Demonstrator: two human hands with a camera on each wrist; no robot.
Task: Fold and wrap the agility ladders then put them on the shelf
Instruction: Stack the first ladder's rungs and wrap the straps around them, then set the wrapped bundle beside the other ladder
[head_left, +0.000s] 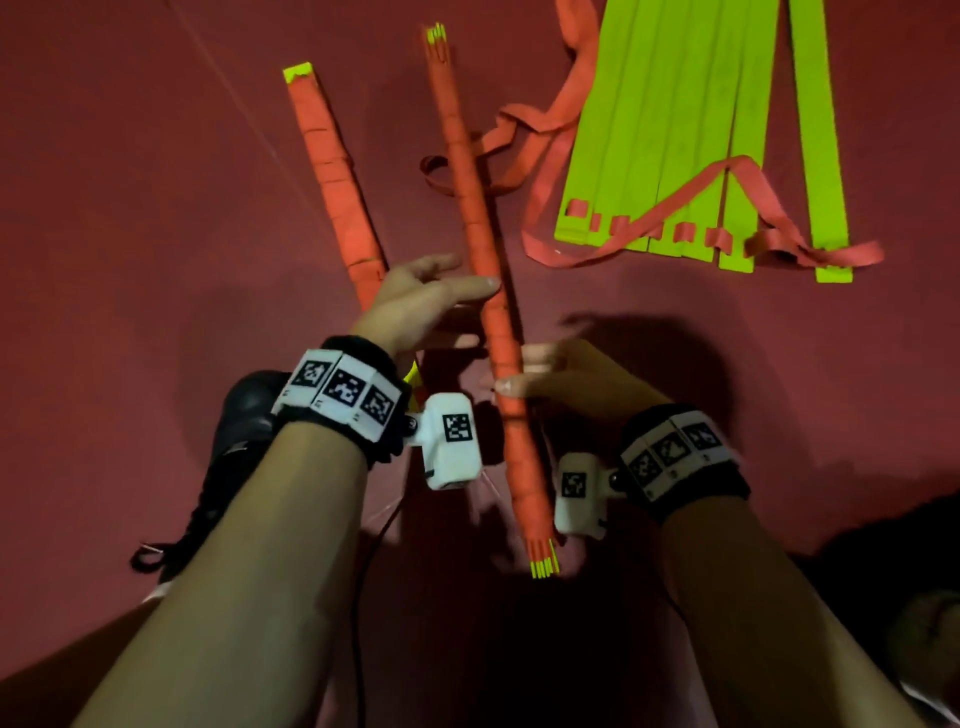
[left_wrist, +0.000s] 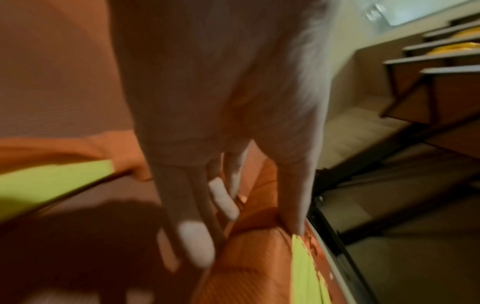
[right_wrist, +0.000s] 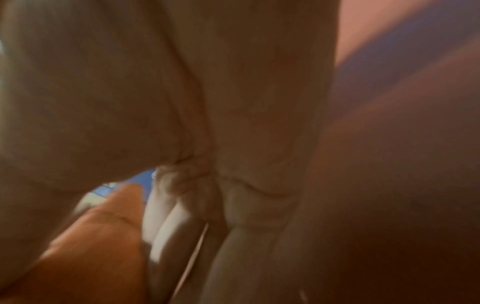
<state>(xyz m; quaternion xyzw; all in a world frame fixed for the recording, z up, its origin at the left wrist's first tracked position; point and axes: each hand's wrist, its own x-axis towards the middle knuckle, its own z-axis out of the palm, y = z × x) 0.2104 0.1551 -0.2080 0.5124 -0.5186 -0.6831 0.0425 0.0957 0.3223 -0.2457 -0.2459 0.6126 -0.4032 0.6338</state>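
A wrapped agility ladder (head_left: 483, 260), a long bundle bound in orange strap with yellow-green rung ends showing, is held tilted above the maroon floor. My left hand (head_left: 457, 291) holds it between a straight thumb and fingers, the thumb (left_wrist: 293, 195) lying along the bundle (left_wrist: 259, 257). Lower down, my right hand (head_left: 524, 371) pinches the same bundle, with the thumb in front and the fingers (right_wrist: 182, 216) behind the orange wrap (right_wrist: 98, 246). A second wrapped ladder (head_left: 332, 171) lies on the floor to the left. An unwrapped ladder (head_left: 675, 130) lies at the upper right, its green rungs side by side and its orange straps loose.
A black shoe (head_left: 228, 447) sits on the floor under my left forearm. Loose orange strap (head_left: 519, 135) trails between the held bundle and the flat rungs. Dark shelves (left_wrist: 428, 67) carrying yellow items stand beyond the mat's edge.
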